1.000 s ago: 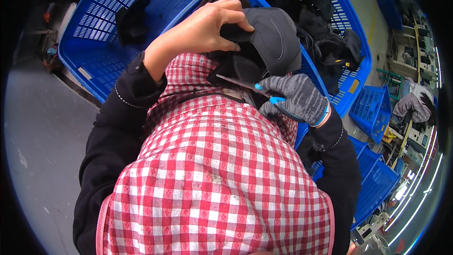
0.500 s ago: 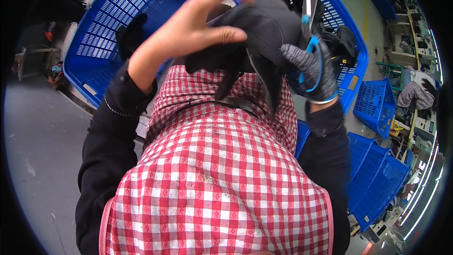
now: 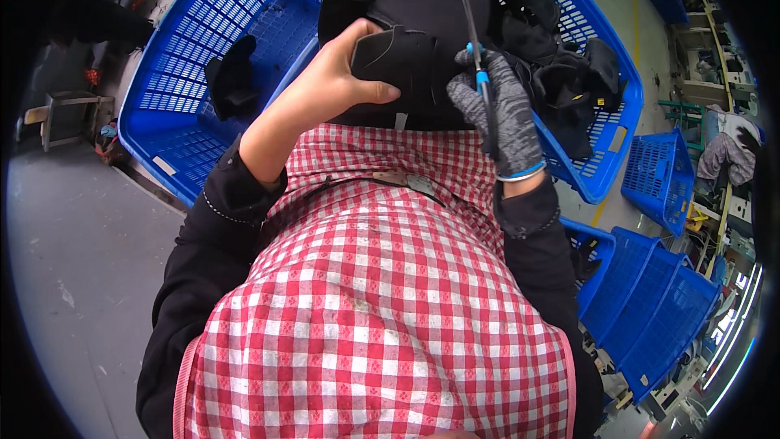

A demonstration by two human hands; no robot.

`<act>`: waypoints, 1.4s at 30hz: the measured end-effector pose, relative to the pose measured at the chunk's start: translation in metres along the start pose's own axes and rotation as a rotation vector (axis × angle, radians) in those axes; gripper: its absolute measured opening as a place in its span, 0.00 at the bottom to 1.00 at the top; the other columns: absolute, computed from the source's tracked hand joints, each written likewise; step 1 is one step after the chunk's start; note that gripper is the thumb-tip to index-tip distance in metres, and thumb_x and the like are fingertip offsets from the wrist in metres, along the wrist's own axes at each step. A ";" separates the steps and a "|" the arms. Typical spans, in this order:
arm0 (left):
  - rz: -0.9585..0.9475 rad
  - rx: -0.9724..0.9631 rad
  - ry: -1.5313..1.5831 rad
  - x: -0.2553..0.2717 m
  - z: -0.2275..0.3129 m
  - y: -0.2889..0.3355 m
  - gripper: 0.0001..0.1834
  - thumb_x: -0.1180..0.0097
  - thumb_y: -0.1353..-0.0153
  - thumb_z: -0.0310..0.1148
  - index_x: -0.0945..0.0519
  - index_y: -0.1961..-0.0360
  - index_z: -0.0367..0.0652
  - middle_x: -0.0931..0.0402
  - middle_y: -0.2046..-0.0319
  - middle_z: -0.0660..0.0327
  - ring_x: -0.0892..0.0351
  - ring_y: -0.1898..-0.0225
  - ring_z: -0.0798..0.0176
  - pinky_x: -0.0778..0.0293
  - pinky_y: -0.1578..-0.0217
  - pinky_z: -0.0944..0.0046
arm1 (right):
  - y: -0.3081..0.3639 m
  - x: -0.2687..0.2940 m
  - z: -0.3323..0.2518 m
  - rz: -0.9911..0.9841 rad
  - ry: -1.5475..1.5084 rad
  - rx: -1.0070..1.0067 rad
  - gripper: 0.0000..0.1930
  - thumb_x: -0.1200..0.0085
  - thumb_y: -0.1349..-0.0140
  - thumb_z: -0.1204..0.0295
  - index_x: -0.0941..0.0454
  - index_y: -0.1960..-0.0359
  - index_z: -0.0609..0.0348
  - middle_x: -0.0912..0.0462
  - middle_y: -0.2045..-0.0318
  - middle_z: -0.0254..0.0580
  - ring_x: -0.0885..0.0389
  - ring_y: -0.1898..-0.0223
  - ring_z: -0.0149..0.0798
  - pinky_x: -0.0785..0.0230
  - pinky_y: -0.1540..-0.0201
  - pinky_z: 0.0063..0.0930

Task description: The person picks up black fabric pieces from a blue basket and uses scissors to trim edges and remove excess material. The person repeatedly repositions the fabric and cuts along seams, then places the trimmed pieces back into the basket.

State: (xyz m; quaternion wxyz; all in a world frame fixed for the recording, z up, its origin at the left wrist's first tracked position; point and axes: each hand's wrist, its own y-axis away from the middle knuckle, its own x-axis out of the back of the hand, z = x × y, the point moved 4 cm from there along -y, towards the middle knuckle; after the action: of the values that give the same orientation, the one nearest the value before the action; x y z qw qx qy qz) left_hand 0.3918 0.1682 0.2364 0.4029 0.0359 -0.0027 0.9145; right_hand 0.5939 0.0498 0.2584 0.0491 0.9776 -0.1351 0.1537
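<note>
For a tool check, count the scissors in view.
1: the scissors in the gloved right hand. Others may be hidden among the black pieces in the baskets.

A checked apron [image 3: 374,276] in red and white covers the chest and lap, its red squares faded toward pink and some bearing a small printed motif. Ribbed pink edging [image 3: 180,386] runs down its left and right edges, and a dull brownish stain [image 3: 357,306] marks the cloth near the middle. A thin dark cord [image 3: 325,185] crosses at the waist. Both arms wear long black sleeves [image 3: 195,268], matte and creased, with a line of pale stitching [image 3: 223,210] circling near the cuff. The left hand [image 3: 341,81] is bare; the right hand [image 3: 505,102] wears a knitted glove [image 3: 517,130] of mottled grey and black, finished at the wrist with a bright blue edge [image 3: 522,172] and a narrow white line
</note>
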 end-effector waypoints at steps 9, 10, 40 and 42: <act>-0.143 0.079 -0.051 -0.032 0.014 -0.025 0.29 0.27 0.40 0.36 0.20 0.39 0.43 0.16 0.51 0.60 0.17 0.50 0.64 0.23 0.42 0.62 | 0.002 0.008 0.031 0.034 0.233 0.064 0.23 0.35 0.36 0.76 0.25 0.39 0.59 0.16 0.51 0.43 0.16 0.51 0.37 0.23 0.47 0.31; -0.120 0.117 -0.030 -0.033 0.013 -0.024 0.29 0.27 0.40 0.36 0.19 0.39 0.43 0.16 0.51 0.60 0.17 0.50 0.63 0.23 0.42 0.62 | 0.003 0.008 0.032 0.045 0.239 0.065 0.23 0.35 0.36 0.76 0.25 0.39 0.59 0.15 0.50 0.44 0.16 0.50 0.38 0.23 0.46 0.32; 0.059 0.135 0.349 -0.017 -0.014 -0.029 0.16 0.26 0.41 0.32 0.17 0.53 0.50 0.17 0.63 0.68 0.15 0.62 0.72 0.19 0.54 0.71 | 0.040 -0.027 0.037 -0.105 -0.388 -0.192 0.12 0.52 0.22 0.67 0.22 0.46 0.58 0.18 0.61 0.34 0.20 0.64 0.24 0.27 0.66 0.15; 0.058 0.137 0.357 -0.014 -0.012 -0.030 0.16 0.27 0.41 0.32 0.17 0.52 0.51 0.16 0.63 0.68 0.15 0.62 0.72 0.18 0.55 0.71 | 0.040 -0.032 0.044 -0.102 -0.664 -0.421 0.12 0.53 0.21 0.65 0.21 0.47 0.58 0.18 0.64 0.33 0.21 0.68 0.23 0.28 0.68 0.14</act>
State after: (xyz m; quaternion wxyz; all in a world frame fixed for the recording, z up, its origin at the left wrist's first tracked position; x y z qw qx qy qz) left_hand 0.4227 0.1782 0.2226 0.3670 -0.0994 0.1301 0.9157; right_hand 0.5659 0.0138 0.2089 0.2098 0.9482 -0.1233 -0.2043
